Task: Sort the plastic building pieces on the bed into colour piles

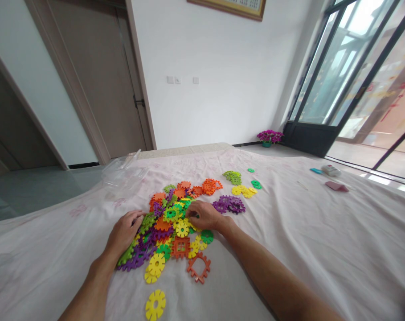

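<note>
A heap of flat plastic interlocking pieces (170,218) in orange, green, yellow and purple lies on a pale cloth-covered surface (289,232). My left hand (124,232) rests on the heap's left edge, fingers curled over green and purple pieces. My right hand (204,215) sits at the heap's right side, fingertips pinched down among the green and yellow pieces; what they grip is hidden. A lone yellow gear piece (155,305) lies nearest me, and an orange frame piece (198,267) lies just beyond it.
Small sorted clusters lie further off: purple (229,204), orange (210,186), green (233,177), yellow (244,191). A clear plastic bag (122,171) lies at the far left edge. Small items (331,177) sit at the right. A door, a flower pot (269,137) and glass doors stand beyond.
</note>
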Demonstrator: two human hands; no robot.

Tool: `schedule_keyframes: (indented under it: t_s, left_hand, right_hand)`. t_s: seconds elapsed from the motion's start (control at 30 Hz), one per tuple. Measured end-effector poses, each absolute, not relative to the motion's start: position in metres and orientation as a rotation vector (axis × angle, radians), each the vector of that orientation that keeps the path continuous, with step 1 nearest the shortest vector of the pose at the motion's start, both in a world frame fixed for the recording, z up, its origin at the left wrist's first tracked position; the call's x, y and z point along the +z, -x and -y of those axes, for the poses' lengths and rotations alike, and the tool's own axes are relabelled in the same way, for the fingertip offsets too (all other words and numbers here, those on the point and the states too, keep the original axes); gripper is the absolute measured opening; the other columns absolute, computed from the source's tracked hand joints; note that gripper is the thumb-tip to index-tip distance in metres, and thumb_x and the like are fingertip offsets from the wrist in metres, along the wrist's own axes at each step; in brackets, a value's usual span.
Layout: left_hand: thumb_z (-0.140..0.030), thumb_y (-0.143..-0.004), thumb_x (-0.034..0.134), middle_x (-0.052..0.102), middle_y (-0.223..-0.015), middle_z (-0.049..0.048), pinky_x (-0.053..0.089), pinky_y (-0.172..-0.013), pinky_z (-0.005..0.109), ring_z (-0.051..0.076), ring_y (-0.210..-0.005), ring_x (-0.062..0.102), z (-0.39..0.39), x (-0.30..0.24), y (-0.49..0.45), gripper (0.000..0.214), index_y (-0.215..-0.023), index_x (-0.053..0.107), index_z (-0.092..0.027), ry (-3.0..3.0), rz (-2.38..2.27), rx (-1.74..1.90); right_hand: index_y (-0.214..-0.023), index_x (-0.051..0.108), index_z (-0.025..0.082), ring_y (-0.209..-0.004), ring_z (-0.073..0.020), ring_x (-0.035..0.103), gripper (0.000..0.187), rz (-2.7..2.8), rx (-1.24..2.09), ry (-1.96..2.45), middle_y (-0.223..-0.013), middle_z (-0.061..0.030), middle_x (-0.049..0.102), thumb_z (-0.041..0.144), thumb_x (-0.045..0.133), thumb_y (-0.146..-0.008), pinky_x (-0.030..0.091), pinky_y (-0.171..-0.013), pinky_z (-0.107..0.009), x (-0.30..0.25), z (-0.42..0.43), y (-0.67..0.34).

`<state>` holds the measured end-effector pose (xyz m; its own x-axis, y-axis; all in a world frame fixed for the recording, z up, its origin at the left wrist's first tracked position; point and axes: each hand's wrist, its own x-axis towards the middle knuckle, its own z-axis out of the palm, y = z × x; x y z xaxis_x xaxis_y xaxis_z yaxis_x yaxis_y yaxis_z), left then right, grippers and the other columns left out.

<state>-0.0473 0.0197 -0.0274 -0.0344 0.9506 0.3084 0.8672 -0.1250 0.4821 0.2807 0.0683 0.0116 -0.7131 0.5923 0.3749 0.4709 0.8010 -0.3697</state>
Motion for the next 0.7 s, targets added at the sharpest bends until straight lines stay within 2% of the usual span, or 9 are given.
schedule_keyframes:
  t_s: [0.3, 0.53, 0.7]
  left_hand:
    - [-0.044, -0.088, 0.040, 0.068, -0.118, 0.0044, 0.043, -0.102, 0.033, 0.021, -0.112, 0.060, -0.017, -0.023, 0.044, 0.040, -0.103, 0.071, -0.022, -2.066, -2.009, 0.885]
    - [-0.044, -0.090, 0.037, 0.067, -0.119, 0.0051, 0.041, -0.102, 0.032, 0.021, -0.112, 0.059, -0.017, -0.023, 0.045, 0.041, -0.100, 0.070, -0.022, -2.085, -2.032, 0.858]
    - [-0.045, -0.089, 0.039, 0.070, -0.102, 0.0041, 0.044, -0.094, 0.030, 0.021, -0.100, 0.062, -0.013, -0.014, 0.037, 0.037, -0.091, 0.068, -0.022, -2.136, -1.969, 0.854]
  right_hand:
    - [-0.085, 0.070, 0.019, -0.078, -0.0136, 0.059, 0.019, 2.469, 0.357, 0.862, -0.082, -0.0009, 0.067, 0.013, 0.055, -0.075, 0.041, -0.071, -0.021, -0.001, -0.076, -0.278]
    - [-0.084, 0.071, 0.020, -0.074, -0.0135, 0.059, 0.021, 2.472, 0.372, 0.909, -0.080, -0.0006, 0.069, 0.013, 0.053, -0.075, 0.040, -0.067, -0.021, 0.000, -0.072, -0.276]
    - [-0.092, 0.073, 0.026, -0.062, -0.0126, 0.059, 0.022, 2.477, 0.369, 1.048, -0.070, 0.0025, 0.068, 0.021, 0.056, -0.079, 0.036, -0.058, -0.021, 0.000, -0.071, -0.281]
